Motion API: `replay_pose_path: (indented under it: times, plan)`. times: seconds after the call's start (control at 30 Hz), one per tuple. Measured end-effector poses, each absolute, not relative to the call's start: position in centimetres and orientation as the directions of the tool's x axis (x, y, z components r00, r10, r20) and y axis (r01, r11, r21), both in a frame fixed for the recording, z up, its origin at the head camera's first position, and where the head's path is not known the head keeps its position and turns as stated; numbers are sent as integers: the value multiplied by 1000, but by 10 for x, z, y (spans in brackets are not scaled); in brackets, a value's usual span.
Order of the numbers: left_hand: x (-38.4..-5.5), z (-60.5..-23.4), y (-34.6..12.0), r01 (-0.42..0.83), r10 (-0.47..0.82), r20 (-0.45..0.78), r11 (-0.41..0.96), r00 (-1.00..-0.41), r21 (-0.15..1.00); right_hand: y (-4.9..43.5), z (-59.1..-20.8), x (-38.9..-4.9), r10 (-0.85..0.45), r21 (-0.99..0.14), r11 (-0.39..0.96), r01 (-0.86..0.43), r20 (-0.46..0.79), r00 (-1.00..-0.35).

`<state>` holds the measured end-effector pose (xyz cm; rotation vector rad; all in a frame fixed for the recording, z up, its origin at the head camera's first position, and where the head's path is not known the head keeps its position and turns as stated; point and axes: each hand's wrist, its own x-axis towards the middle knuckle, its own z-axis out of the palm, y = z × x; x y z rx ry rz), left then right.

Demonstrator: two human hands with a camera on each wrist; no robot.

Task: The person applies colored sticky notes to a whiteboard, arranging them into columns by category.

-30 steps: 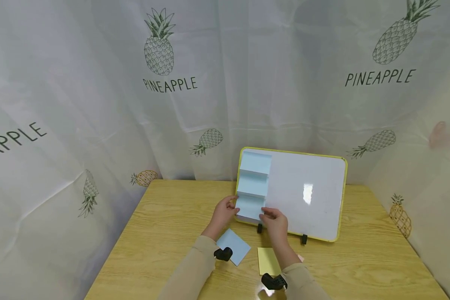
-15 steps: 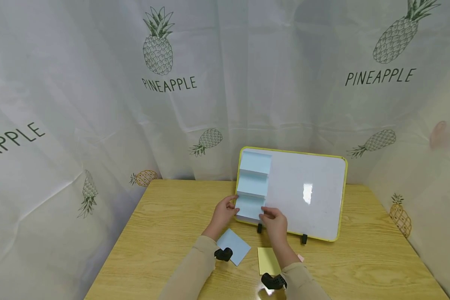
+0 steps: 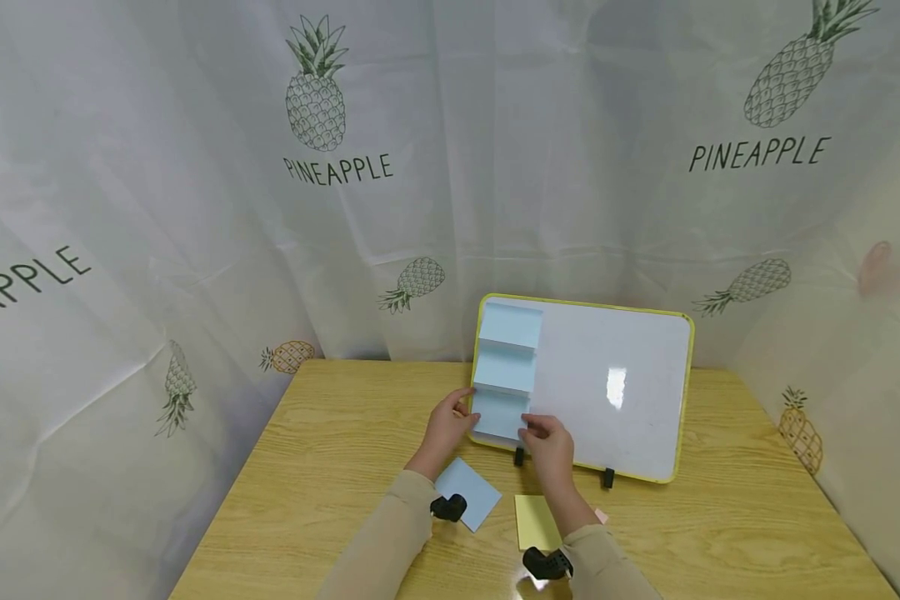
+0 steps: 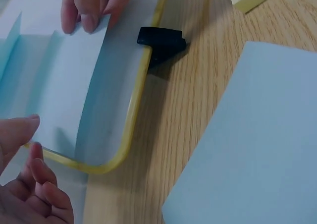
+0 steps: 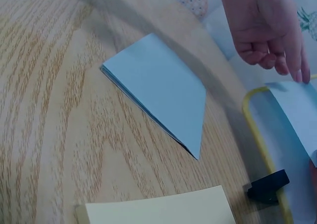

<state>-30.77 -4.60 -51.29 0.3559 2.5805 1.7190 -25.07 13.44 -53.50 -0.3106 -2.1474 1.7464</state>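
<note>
A whiteboard with a yellow frame leans upright at the back of the table. Three light blue sticky notes run down its left side in a column, their lower edges standing away from the surface. At the lowest sticky note, my left hand pinches the left edge between thumb and forefinger. My right hand pinches the same note's right edge near the bottom. The left wrist view shows that note with its lower edge lifted off the board, fingertips at both sides.
On the wooden table, a blue sticky note pad lies beneath my left wrist. A yellow sticky note pad is partly under my right forearm, and a pink corner shows beyond it. Black feet hold the board's bottom edge.
</note>
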Motion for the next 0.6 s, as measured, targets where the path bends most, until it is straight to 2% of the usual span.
replay_pose_path:
  times: [0.3,0.6]
  plan:
    - [-305,-509,-39,132,213,63,327,-975,936,140,-536,-245,369,-965,261,-22,121,-922]
    - [-308,-511,-39,154,238,57,412,-970,898,157,-538,-226,297,-939,342,-48,156,-942]
